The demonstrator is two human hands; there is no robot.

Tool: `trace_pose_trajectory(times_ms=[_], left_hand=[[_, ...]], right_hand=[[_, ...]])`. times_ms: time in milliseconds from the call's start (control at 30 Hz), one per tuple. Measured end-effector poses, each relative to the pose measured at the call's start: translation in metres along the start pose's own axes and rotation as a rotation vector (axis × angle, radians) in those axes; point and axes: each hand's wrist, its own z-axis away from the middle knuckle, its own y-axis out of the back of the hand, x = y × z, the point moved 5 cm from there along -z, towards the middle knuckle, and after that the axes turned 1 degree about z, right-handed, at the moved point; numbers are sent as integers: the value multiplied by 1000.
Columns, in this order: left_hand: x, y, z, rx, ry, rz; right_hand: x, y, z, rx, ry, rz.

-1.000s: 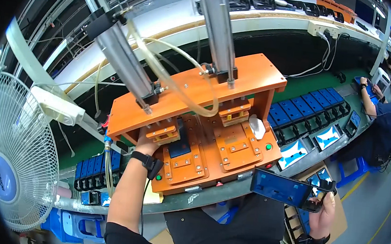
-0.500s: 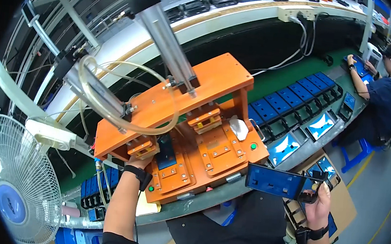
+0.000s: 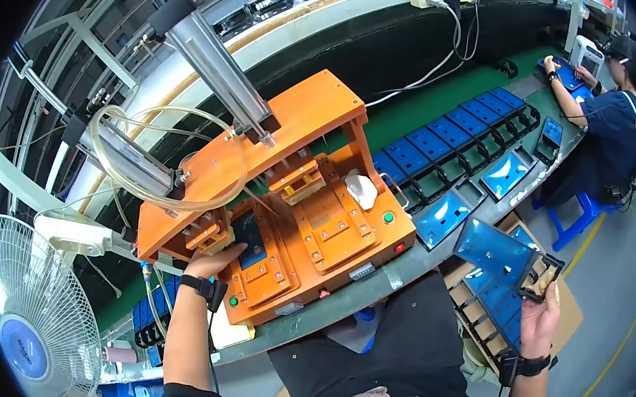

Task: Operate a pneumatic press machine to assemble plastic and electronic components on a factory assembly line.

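Observation:
My right hand is closed on the black bracket end of a blue panel, held tilted in the air right of the orange press. My left hand reaches under the left press head. Its thumb side lies against the near-left edge of a dark blue panel seated in the left fixture. The other fingers of that hand are hidden, so its grip does not show. In the right-hand fixture no panel is seen.
A crumpled white cloth lies on the press. Blue panels stand in a row on the bench, with two glossy ones nearer. A carton of panels is below my right hand. A fan stands left; a co-worker sits far right.
My right hand has turned the held panel, so its glossy blue face now shows more, and moved it slightly right. The left hand stays at the left fixture, with more of it showing. The view has shifted.

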Motion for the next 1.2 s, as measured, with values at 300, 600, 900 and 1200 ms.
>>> trace_pose_trajectory(times_ms=[300,600,900,1200], left_hand=[[-17,-7,16,84,61,136],[10,-42,107,528,-395,95],[11,-59,121,718,-226,51],[-8,-61,112,851,-205,145]], right_hand=[[-22,80,-28,128,67,-165],[-60,289,-29,566,259,-56],[-82,393,-53,670,296,135],[-216,274,-180,-14,117,1613]])
